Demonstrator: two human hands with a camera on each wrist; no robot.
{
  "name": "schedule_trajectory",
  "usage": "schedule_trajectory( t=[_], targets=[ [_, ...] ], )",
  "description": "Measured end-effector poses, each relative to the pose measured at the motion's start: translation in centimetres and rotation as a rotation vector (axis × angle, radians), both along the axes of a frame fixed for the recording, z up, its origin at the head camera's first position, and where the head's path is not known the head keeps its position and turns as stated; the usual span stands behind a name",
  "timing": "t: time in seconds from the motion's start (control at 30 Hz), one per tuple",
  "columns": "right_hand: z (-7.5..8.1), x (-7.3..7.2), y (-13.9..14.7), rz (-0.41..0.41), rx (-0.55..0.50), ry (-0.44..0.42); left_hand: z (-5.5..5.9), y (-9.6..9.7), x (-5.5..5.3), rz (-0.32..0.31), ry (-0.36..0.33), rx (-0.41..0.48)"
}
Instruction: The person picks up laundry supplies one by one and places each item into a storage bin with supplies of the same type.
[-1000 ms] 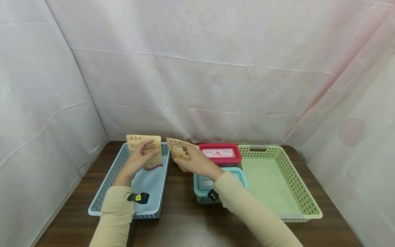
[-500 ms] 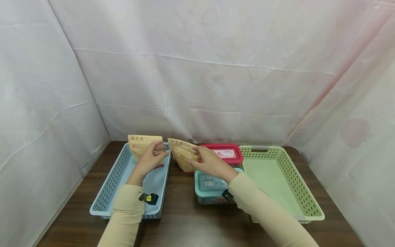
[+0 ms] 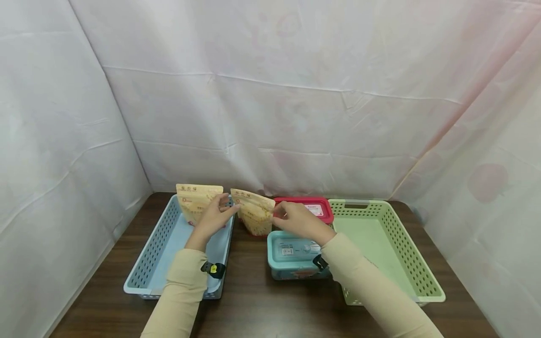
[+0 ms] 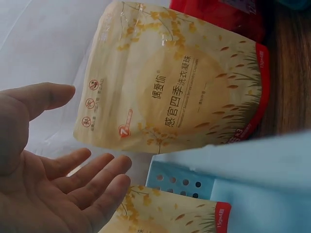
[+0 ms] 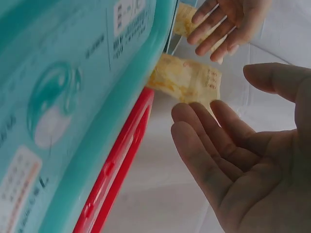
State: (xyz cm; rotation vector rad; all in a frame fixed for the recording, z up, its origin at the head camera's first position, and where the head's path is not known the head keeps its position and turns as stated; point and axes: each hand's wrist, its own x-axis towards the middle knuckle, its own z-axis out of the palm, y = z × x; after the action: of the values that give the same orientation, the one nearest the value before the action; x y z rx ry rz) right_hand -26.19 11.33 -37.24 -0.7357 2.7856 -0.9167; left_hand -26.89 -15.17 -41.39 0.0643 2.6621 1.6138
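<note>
Two tan stand-up pouches stand upright. One pouch [image 3: 195,203] is at the far end of the blue basket [image 3: 149,263]. The other pouch [image 3: 255,215] stands on the table between that basket and the red-lidded box [image 3: 310,208]. My left hand [image 3: 224,207] hovers between the two pouches, fingers straight, holding nothing. In the left wrist view, the left hand [image 4: 92,128] is open in front of the table pouch [image 4: 175,92]. My right hand [image 3: 282,214] is just right of that pouch, above the teal box [image 3: 291,251]. The right wrist view shows the right hand [image 5: 216,97] open with its palm bare.
A light green basket [image 3: 422,281] sits at the right on the dark wooden table [image 3: 262,310]. White sheeting closes off the back and both sides. The teal box [image 5: 82,97] and the red box [image 5: 116,170] stand close together by my right wrist.
My right hand has let go of the pouch, which now stands on the table. Both hands have opened and drawn slightly away from the pouches.
</note>
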Motion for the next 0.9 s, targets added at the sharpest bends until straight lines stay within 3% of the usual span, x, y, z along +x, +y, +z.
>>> schedule_trajectory(
  t=[0.4,0.63,0.9],
  targets=[
    [-0.3,-1.6,0.0,-0.024,0.116,0.019,-0.1,0.8,-0.4,-0.019,-0.003,-0.026],
    [-0.6,-2.8,-0.4,-0.024,0.132,-0.017,0.0,1.2,-0.5,-0.021,-0.025,-0.065],
    [-0.9,-3.5,-0.8,-0.004,0.147,-0.021,-0.2,1.5,-0.8,-0.032,0.001,-0.063]
  ],
)
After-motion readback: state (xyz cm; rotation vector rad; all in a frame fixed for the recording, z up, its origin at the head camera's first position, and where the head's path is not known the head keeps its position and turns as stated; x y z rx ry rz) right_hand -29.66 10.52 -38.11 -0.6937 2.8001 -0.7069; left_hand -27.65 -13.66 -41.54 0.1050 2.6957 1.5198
